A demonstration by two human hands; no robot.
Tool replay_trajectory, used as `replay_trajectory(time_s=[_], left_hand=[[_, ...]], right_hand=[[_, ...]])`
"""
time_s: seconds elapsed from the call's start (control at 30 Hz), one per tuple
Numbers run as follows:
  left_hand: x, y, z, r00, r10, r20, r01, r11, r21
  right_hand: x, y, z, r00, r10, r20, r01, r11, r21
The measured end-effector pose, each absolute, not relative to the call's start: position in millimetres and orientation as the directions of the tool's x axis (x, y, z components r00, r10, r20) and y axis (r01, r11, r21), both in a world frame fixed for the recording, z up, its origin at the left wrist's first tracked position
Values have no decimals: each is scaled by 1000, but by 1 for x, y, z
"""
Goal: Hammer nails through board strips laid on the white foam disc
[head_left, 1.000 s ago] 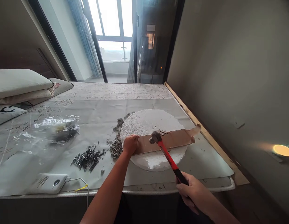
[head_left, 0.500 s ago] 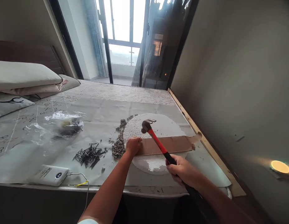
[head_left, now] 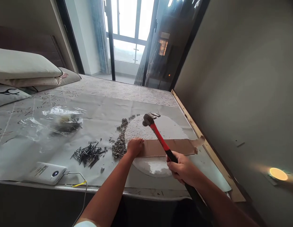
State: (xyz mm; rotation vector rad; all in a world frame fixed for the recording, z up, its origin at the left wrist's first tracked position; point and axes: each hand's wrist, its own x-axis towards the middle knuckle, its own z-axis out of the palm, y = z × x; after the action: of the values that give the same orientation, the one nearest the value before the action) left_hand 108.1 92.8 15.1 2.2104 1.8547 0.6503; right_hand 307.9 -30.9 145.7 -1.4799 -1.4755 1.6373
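Observation:
My right hand is closed round the red and black handle of a claw hammer. The hammer's head is raised above a round white foam disc lying on the covered bed. A brown cardboard strip lies across the disc. My left hand is closed at the strip's left end, fingers pinched together on something I cannot make out. A heap of small grey stones lies right beside that hand.
A pile of dark nails lies left of the stones. A white power bank with a cable sits near the bed's front edge. A clear plastic bag and pillows are at the left. A wall runs along the right.
The hammer head has risen from the cardboard strip to above the foam disc, and my right hand has slid up the handle. My left hand has stayed at the strip's end.

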Motion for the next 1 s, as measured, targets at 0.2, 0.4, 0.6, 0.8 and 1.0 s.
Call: replay_trajectory(time_s=[0.2, 0.4, 0.6, 0.8, 1.0], left_hand=[[108, 90, 20, 131, 977, 171, 900, -189, 394], [107, 91, 22, 139, 975, 171, 867, -204, 455], [91, 98, 19, -23, 978, 205, 594, -152, 790], [82, 99, 24, -95, 995, 42, 91, -34, 995], [84, 99, 28, -90, 996, 13, -102, -22, 995]], right_hand=[[306, -25, 122, -262, 828, -497, 396, -377, -837], [305, -29, 136, -267, 873, -408, 307, -324, -895], [302, -24, 104, -247, 836, -490, 419, -364, -832], [305, -27, 119, -285, 867, -410, 311, -321, -895], [291, -29, 86, -206, 845, -494, 405, -386, -829]])
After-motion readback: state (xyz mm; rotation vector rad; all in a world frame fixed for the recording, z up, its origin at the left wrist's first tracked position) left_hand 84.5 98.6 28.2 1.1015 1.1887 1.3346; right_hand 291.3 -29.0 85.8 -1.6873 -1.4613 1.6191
